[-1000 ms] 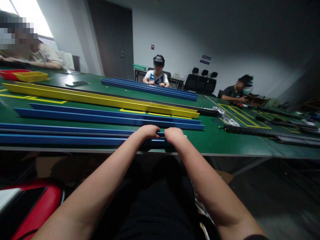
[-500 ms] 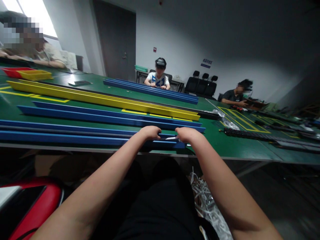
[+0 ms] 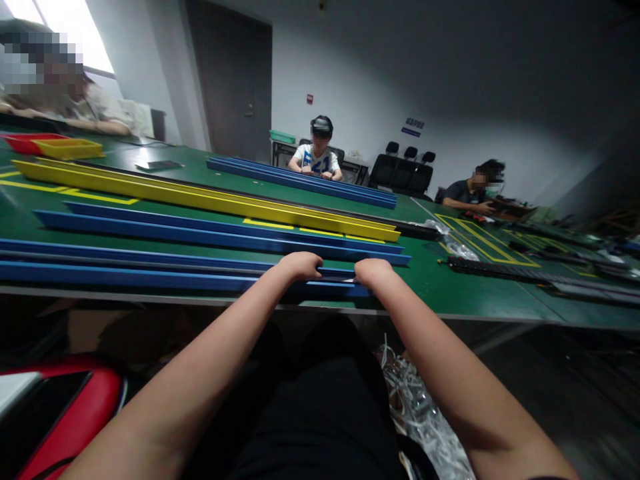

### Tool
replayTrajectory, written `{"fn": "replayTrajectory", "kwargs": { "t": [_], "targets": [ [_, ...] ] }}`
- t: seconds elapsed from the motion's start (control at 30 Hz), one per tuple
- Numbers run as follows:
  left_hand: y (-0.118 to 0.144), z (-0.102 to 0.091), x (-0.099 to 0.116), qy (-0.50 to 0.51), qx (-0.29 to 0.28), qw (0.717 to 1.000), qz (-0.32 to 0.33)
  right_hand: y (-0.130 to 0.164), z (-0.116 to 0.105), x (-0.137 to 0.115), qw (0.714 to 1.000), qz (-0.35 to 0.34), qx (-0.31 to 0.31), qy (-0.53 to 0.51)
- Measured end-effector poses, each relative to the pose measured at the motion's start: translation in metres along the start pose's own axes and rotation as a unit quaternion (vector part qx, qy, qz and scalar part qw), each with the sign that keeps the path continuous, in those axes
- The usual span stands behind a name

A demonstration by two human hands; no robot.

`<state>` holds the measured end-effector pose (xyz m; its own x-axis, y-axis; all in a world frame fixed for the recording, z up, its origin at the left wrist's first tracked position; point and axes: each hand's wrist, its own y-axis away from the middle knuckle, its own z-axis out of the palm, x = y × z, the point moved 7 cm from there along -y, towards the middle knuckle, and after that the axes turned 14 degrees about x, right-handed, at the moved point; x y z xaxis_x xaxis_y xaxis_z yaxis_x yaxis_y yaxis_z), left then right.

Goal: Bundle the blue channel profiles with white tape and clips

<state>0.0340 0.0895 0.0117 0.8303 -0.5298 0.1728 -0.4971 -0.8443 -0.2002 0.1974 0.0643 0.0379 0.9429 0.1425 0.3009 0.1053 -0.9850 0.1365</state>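
In front of me a long blue channel rail (image 3: 150, 275) lies along the near table edge, with a pale strip running inside its groove. My left hand (image 3: 301, 265) is closed over this rail near its right end, thumb and fingers curled. To its right, my right hand (image 3: 374, 271) is bent down at the rail's end with its fingers closed. A short white strip (image 3: 349, 280) shows at those fingers, which are mostly hidden behind the hand.
Beyond lie another blue rail (image 3: 225, 237), a yellow rail (image 3: 200, 197) and more blue rails (image 3: 300, 183) on the green table (image 3: 430, 287). Black strips (image 3: 500, 272) lie at right. Several people sit around. A red stool (image 3: 95, 400) stands at lower left, clear plastic wrap (image 3: 425, 407) below.
My right hand has shifted slightly to the right and turned, so its fingers are more hidden. Less of the white strip shows. My left hand has stayed in place.
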Motion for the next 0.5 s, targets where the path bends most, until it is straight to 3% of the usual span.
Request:
{"fn": "replayTrajectory", "kwargs": {
  "t": [0.5],
  "targets": [
    [0.0,0.003,-0.003,0.004,0.002,1.0,0.002,-0.007,0.002,-0.012,0.999,0.043,0.014,-0.002]
  ]
}}
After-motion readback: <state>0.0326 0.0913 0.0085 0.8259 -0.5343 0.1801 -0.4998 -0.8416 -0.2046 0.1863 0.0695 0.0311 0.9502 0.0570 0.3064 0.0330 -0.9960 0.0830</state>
